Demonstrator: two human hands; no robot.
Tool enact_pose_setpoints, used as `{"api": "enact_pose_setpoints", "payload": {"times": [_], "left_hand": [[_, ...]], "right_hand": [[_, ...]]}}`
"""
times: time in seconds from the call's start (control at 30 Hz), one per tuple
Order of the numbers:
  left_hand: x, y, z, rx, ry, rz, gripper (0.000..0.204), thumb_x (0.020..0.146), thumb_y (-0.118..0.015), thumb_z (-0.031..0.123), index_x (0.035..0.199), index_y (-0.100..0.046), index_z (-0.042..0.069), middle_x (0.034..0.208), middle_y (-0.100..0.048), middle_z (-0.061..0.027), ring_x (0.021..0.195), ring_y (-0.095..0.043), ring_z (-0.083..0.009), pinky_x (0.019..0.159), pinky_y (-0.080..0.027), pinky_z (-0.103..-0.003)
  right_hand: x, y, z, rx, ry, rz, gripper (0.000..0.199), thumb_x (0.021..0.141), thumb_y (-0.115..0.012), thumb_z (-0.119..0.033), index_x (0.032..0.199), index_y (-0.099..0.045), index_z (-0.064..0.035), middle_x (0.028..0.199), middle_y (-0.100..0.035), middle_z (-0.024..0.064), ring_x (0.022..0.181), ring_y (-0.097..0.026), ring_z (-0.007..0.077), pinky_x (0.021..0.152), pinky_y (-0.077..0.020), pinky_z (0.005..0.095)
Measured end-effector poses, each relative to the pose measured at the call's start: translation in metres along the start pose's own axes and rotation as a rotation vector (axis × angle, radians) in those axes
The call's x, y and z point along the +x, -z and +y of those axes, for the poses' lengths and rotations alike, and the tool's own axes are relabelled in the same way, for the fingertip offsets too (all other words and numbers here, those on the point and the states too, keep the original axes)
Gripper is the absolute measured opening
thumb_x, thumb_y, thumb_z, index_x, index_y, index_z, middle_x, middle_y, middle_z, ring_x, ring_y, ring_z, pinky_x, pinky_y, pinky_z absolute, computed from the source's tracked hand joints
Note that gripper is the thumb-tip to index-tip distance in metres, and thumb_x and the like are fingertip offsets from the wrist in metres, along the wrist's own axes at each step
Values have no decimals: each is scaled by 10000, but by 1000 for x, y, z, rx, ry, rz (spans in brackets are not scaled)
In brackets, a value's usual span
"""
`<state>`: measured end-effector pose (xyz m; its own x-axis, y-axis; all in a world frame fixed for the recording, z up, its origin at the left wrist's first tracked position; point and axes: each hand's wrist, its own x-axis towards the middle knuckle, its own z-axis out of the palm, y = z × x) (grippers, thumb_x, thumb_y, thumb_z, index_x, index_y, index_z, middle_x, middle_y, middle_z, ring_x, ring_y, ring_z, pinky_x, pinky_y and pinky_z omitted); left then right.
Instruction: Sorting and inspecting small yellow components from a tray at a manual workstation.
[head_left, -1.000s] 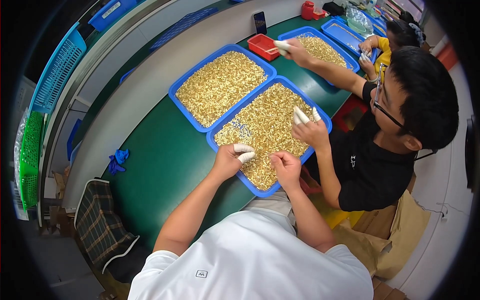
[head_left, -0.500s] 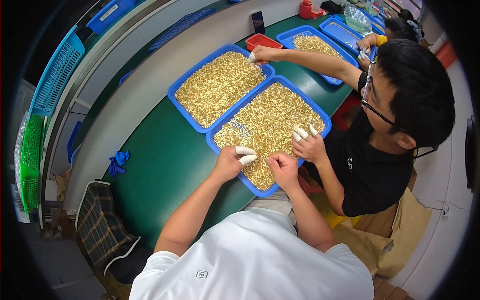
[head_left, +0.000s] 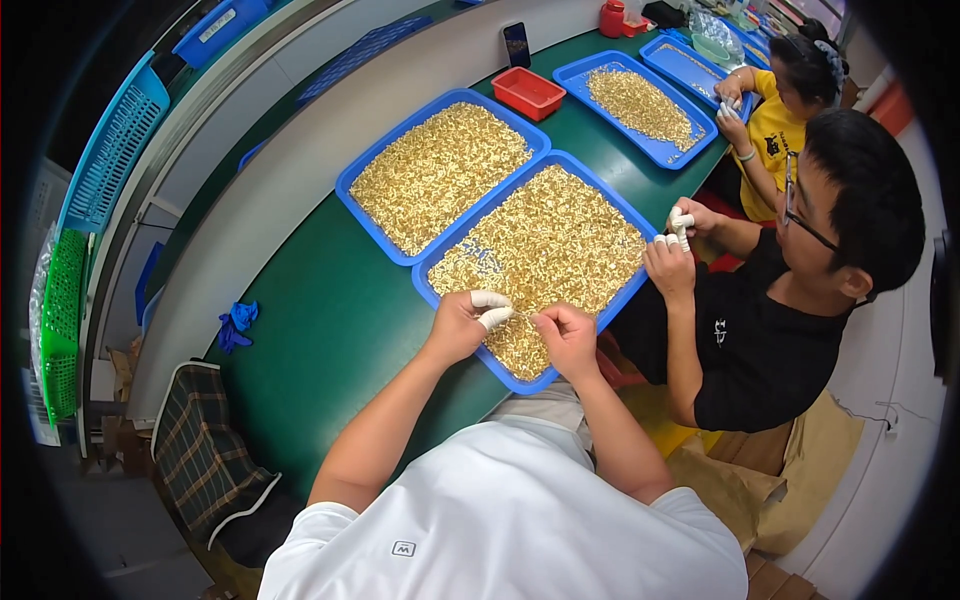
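Both my hands are over the near end of a blue tray (head_left: 628, 207) full of small gold-coloured metal pieces (head_left: 550, 235). My left hand (head_left: 465, 322), with white finger cots on the thumb and index finger, is closed in a pinch. Just to its right, my right hand (head_left: 570, 338) pinches with bare fingertips. Whatever lies between the fingertips is too small to make out against the gold pieces. At the tray's left side a patch of blue bottom shows through.
A second full blue tray (head_left: 352, 200) touches this one at the far left. Beyond stand a red tray (head_left: 528, 93) and another blue tray (head_left: 665, 160). A co-worker in black (head_left: 770, 330) sits close on the right. A crumpled blue glove (head_left: 236, 326) lies on the green table (head_left: 310, 290).
The co-worker in black has drawn an arm back from the far tray and leaned away; both of that person's hands now meet beside my tray. My hands have barely moved.
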<state>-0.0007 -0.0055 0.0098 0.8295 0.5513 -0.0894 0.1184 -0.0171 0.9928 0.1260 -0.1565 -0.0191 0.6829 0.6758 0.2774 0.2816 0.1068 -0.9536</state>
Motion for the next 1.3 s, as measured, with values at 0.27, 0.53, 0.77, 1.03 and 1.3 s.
{"api": "enact_pose_setpoints", "payload": {"times": [0.27,0.53,0.77,1.03,1.3], "left_hand": [[0,-1,0,102,-14,-5,107,864,-740,68,943,-736,-3,869,-725,-25,782,-641,-81,705,-517,-243],[2,-4,-3,-172,34,0,96,873,-725,51,951,-724,-5,854,-711,-19,773,-639,-83,693,-511,-235],[1,-5,-4,-64,-17,18,105,874,-731,78,932,-724,-9,842,-718,-32,759,-647,-92,680,-515,-252],[-1,-4,-1,114,-12,-15,102,860,-742,65,923,-732,-16,867,-721,-23,781,-636,-78,700,-517,-244],[-2,-10,-3,67,-26,-30,155,866,-739,80,998,-749,-1,873,-731,-34,760,-630,-74,683,-514,-245]], "right_hand": [[0,0,-1,20,-48,-1,154,865,-708,-51,747,-632,14,636,-593,47,556,-514,100,512,-399,264],[-3,0,8,115,-124,37,145,869,-705,-55,757,-643,14,641,-602,50,563,-529,98,518,-404,262],[-1,0,1,9,-31,5,150,867,-706,-56,753,-643,18,641,-599,53,555,-518,101,518,-402,265],[0,-1,-2,2,-27,-10,149,862,-705,-48,747,-639,19,643,-598,55,556,-516,104,516,-400,270],[-2,-1,7,-17,-68,-45,150,870,-707,-60,757,-649,19,645,-596,41,566,-506,74,516,-396,253]]}}
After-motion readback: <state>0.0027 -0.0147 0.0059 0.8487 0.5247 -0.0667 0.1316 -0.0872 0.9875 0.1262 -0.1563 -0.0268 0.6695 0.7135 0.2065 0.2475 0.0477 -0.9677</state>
